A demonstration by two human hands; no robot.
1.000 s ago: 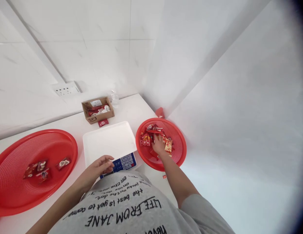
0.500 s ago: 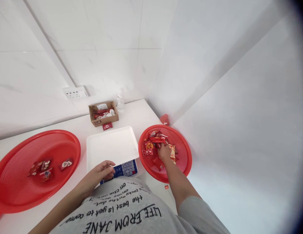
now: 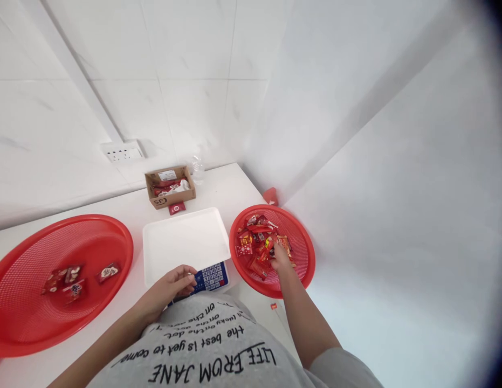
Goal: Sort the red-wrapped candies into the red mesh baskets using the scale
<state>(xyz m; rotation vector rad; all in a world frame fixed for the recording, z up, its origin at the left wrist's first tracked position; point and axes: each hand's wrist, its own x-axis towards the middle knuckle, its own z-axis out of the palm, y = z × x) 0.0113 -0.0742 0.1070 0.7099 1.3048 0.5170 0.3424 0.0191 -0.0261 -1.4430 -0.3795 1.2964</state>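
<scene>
My right hand reaches into the smaller red mesh basket on the right, fingers pinched at a small red and yellow packet. Several red wrapped snack packets lie around it in that basket. My left hand holds nothing, its fingers loosely bent and partly apart. It hovers by the blue keypad of a white weighing scale, just in front of the scale's bare white tray. The shirt hides the scale's lower edge.
A larger red basket on the left holds several packets. Behind the scale stand a cardboard box of packets, a red packet and a clear plastic bottle. A red object sits by the right wall.
My right hand has drawn back slightly towards me within the basket, and a red and yellow packet now shows at its fingertips. My left hand has shifted slightly right beside the keypad.
</scene>
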